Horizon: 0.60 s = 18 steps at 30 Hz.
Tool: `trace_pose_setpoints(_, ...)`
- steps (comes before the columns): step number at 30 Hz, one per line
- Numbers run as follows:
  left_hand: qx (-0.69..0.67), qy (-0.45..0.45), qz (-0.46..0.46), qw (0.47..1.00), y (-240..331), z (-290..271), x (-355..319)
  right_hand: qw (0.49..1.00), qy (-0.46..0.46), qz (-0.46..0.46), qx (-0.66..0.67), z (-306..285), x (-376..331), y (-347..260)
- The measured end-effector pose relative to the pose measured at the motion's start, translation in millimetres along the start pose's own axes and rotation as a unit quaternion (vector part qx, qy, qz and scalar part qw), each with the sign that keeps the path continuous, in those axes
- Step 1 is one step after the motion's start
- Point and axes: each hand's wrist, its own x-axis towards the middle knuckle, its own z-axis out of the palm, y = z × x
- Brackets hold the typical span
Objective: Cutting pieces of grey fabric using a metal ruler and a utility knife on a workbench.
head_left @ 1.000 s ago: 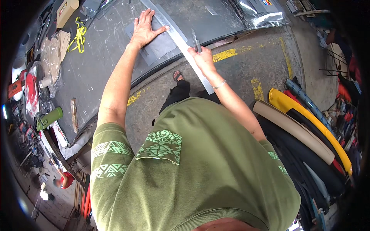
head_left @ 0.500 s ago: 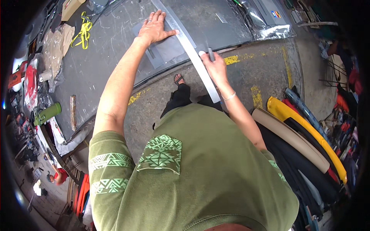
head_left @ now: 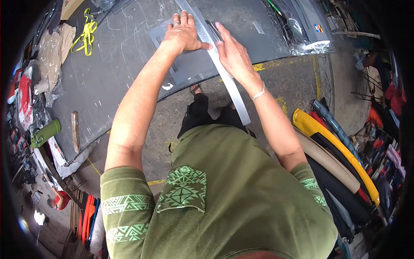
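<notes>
The metal strip [head_left: 235,93] could be skewed by uneven pressure from the flattened left hand [head_left: 184,38]; any right hand [head_left: 235,55] grip cannot be told.

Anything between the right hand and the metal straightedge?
Only the slim dark tool in the right hand, alongside the metal straightedge; nothing else visible stands in the way.
</notes>
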Motion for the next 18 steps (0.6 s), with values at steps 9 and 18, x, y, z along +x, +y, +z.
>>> trace_pose_setpoints(9, -0.011, -0.015, -0.002, 1.0, 4.5, -6.3, -4.0, 0.997, -0.009, -0.012, -0.074, 24.9, 40.2, 11.9)
trace_pose_setpoints(18, -0.011, -0.005, 0.005, 1.0, 4.4, -5.7, -6.0, 0.997, -0.015, 0.002, -0.074, 25.9, 41.9, 10.5)
